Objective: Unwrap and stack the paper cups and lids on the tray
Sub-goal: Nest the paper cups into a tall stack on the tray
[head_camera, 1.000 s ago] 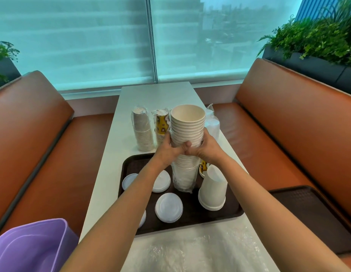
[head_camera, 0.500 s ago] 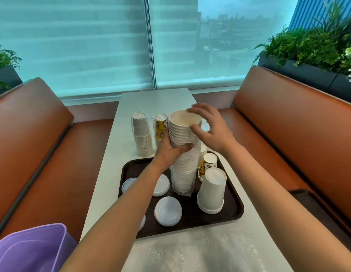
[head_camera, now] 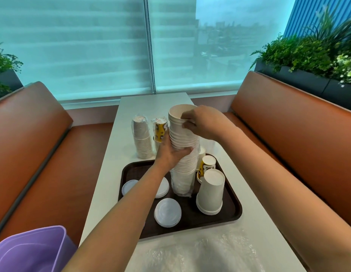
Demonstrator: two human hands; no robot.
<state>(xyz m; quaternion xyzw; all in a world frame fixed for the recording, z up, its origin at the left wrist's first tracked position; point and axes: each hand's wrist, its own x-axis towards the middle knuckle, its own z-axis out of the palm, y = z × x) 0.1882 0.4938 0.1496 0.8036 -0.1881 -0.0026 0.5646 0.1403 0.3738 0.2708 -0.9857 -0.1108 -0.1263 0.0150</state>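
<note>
Two bare forearms, reaching up from the lower edge of the frame toward its centre. Left arm rising from lower left, wrist straight, left hand [head_camera: 171, 152] at frame centre wrapped round the middle of the tall cup stack [head_camera: 183, 146], thumb across the near side, fingers [head_camera: 187, 150] curled about it. Right arm entering from the lower right corner, long and slanted, wrist bent slightly downward. Right hand [head_camera: 205, 122] higher, just above and right of the left, back of the hand toward the camera, fingertips pinching the rim of the top cups, thumb pressed on the outer wall. Hands apart, not touching each other.
</note>
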